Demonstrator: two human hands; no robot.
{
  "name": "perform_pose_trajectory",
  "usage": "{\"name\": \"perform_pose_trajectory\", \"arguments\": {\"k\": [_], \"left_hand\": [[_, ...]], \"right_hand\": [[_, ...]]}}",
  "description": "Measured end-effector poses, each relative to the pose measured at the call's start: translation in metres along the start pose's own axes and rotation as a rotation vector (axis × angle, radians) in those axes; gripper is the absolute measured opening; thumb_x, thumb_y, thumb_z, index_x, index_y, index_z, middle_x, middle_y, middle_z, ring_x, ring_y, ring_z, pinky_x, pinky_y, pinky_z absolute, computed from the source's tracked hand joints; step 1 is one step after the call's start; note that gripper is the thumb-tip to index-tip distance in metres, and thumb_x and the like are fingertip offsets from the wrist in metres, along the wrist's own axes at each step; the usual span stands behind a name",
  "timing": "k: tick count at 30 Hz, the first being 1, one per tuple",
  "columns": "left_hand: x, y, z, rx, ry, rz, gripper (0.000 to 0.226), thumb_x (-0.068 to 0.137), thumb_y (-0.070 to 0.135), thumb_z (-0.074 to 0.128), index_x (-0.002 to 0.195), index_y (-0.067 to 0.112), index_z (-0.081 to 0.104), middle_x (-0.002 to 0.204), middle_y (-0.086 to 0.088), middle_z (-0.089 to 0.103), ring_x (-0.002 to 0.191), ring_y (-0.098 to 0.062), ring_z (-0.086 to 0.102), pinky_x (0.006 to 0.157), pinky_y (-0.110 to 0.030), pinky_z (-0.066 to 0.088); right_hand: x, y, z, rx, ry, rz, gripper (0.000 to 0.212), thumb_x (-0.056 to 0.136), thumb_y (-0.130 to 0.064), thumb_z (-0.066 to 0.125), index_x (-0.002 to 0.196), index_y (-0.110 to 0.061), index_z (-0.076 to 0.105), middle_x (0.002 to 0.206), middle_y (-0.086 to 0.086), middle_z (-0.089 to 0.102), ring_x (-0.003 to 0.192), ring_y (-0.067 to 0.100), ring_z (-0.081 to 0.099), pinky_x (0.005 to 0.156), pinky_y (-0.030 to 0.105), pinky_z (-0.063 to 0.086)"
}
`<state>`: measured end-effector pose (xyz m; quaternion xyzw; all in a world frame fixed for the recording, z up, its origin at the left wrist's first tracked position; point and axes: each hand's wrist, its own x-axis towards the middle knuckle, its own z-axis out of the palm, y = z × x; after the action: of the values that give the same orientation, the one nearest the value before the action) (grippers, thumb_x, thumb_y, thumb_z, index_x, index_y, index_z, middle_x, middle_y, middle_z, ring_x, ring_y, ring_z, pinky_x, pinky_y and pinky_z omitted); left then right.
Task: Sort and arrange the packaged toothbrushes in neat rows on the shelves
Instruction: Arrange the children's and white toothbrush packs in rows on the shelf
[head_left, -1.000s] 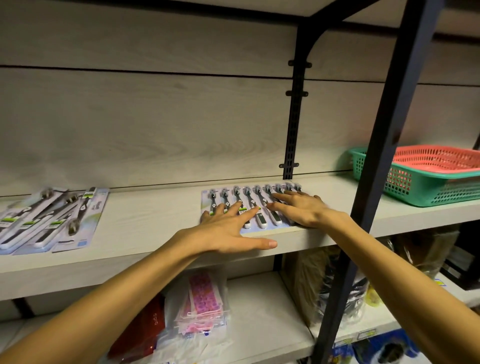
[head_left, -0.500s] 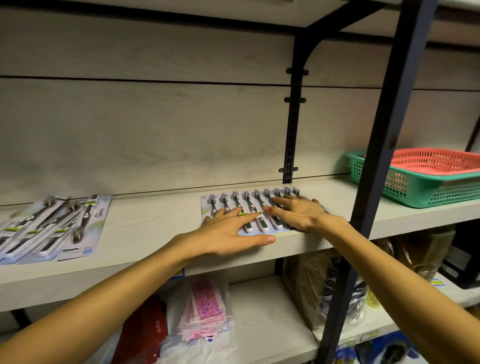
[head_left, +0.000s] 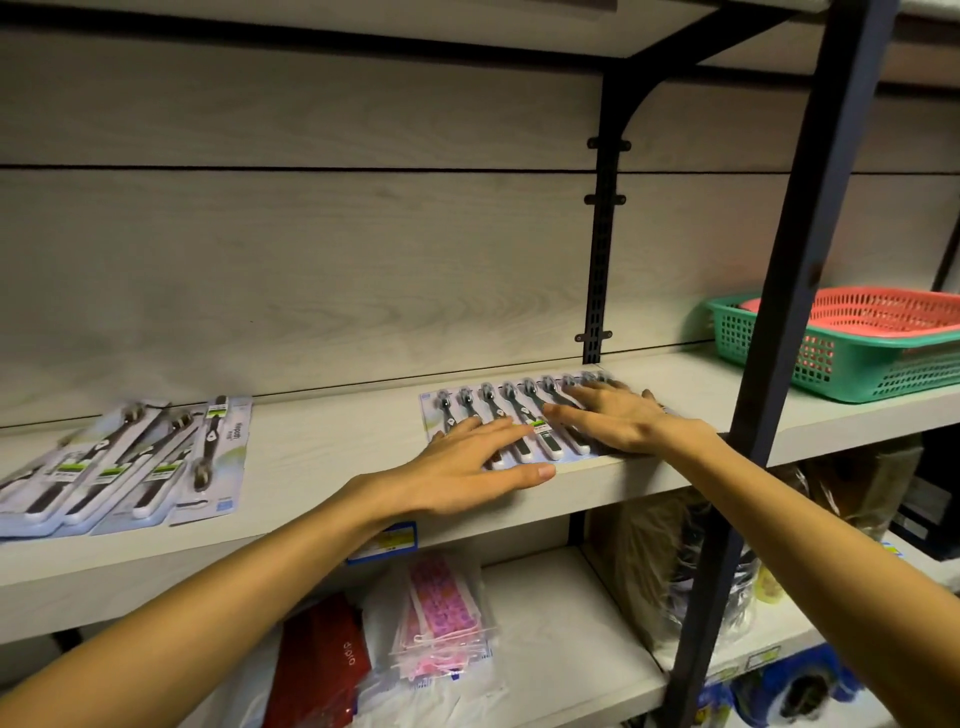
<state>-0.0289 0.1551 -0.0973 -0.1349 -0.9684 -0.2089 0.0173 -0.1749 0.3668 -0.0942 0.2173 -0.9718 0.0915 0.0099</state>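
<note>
A row of several packaged toothbrushes (head_left: 498, 410) lies side by side, overlapping, on the pale wooden shelf (head_left: 332, 447), near its front edge. My left hand (head_left: 462, 467) lies flat over the row's left front part, fingers straight, thumb along the shelf edge. My right hand (head_left: 618, 415) presses flat on the row's right part, fingers spread and pointing left. A loose, skewed pile of several more toothbrush packs (head_left: 124, 462) lies at the shelf's left end.
A black metal upright (head_left: 779, 364) crosses in front of my right forearm. A green basket (head_left: 852, 358) with a red basket (head_left: 883, 312) nested in it stands at the shelf's right. Bagged goods, a pink pack (head_left: 441, 613) and a red pack (head_left: 322, 665) fill the lower shelf.
Both hands stay flat on the row, barely shifted. My view has tilted slightly, so the shelf sits a little lower in frame.
</note>
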Motion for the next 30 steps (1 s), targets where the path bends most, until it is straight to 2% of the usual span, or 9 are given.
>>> {"name": "perform_pose_trajectory", "arguments": {"k": [2,4,8,11,17,20,23,26,30], "left_hand": [[-0.004,-0.003,-0.006,-0.281,0.06,-0.009,0.088,0.073,0.085,0.047,0.149,0.042,0.04,0.149,0.009,0.046,0.134,-0.009,0.044,0.114,-0.036,0.037],[-0.013,-0.011,-0.016,-0.426,0.155,-0.017,0.081,0.072,0.08,0.058,0.144,0.044,0.047,0.144,0.017,0.051,0.125,-0.001,0.052,0.107,-0.028,0.043],[-0.036,-0.052,-0.051,-0.221,0.316,-0.053,0.057,0.086,0.055,0.068,0.138,0.032,0.058,0.14,0.018,0.057,0.13,-0.001,0.05,0.112,-0.03,0.038],[-0.061,-0.092,-0.081,-0.028,0.353,-0.173,0.046,0.091,0.047,0.066,0.133,0.027,0.062,0.142,0.008,0.058,0.133,-0.011,0.049,0.114,-0.035,0.037],[-0.13,-0.165,-0.13,0.161,0.456,-0.393,0.035,0.093,0.046,0.062,0.125,0.031,0.064,0.129,0.007,0.064,0.114,-0.019,0.061,0.092,-0.033,0.047],[-0.157,-0.199,-0.145,0.265,0.475,-0.505,0.032,0.094,0.047,0.059,0.122,0.032,0.066,0.132,0.004,0.064,0.116,-0.025,0.061,0.093,-0.038,0.05],[-0.173,-0.227,-0.148,0.302,0.447,-0.546,0.031,0.094,0.049,0.058,0.118,0.032,0.067,0.131,0.003,0.064,0.115,-0.025,0.06,0.09,-0.037,0.05],[-0.183,-0.242,-0.14,0.279,0.417,-0.526,0.034,0.093,0.049,0.06,0.12,0.029,0.068,0.129,0.003,0.064,0.117,-0.024,0.061,0.09,-0.038,0.051],[-0.184,-0.251,-0.134,0.317,0.425,-0.485,0.035,0.094,0.053,0.055,0.119,0.031,0.068,0.131,0.001,0.064,0.117,-0.026,0.059,0.086,-0.038,0.05]], "right_hand": [[-0.003,-0.018,-0.003,0.049,0.16,-0.058,0.085,0.086,-0.085,0.019,0.152,-0.034,0.036,0.162,0.002,0.03,0.15,0.029,0.021,0.117,0.064,0.009],[-0.005,-0.046,-0.007,0.11,0.31,-0.158,0.074,0.092,-0.075,0.024,0.146,-0.029,0.046,0.154,0.003,0.043,0.143,0.027,0.033,0.117,0.061,0.017],[-0.006,-0.116,-0.003,0.195,0.392,-0.342,0.047,0.101,-0.045,0.045,0.14,-0.021,0.053,0.144,0.005,0.054,0.132,0.024,0.046,0.11,0.049,0.035],[-0.003,-0.168,0.009,0.193,0.313,-0.424,0.047,0.1,-0.039,0.05,0.142,-0.02,0.051,0.145,0.007,0.053,0.133,0.026,0.046,0.11,0.045,0.037],[0.005,-0.263,0.032,0.225,0.153,-0.506,0.05,0.097,-0.04,0.054,0.143,-0.021,0.049,0.142,0.006,0.057,0.126,0.027,0.055,0.103,0.04,0.045],[0.006,-0.307,0.042,0.268,0.112,-0.52,0.053,0.094,-0.052,0.053,0.139,-0.023,0.053,0.135,0.001,0.062,0.119,0.025,0.06,0.096,0.036,0.047],[0.002,-0.341,0.054,0.3,0.15,-0.466,0.063,0.081,-0.077,0.046,0.109,-0.026,0.068,0.109,0.0,0.072,0.096,0.025,0.066,0.084,0.038,0.054],[-0.008,-0.355,0.067,0.263,0.232,-0.468,0.07,0.066,-0.092,0.044,0.076,-0.026,0.064,0.073,-0.006,0.067,0.066,0.017,0.06,0.061,0.033,0.051],[-0.008,-0.343,0.067,0.252,0.234,-0.494,0.053,0.074,-0.078,0.057,0.081,-0.026,0.064,0.081,-0.006,0.07,0.073,0.018,0.062,0.061,0.032,0.048]]}}
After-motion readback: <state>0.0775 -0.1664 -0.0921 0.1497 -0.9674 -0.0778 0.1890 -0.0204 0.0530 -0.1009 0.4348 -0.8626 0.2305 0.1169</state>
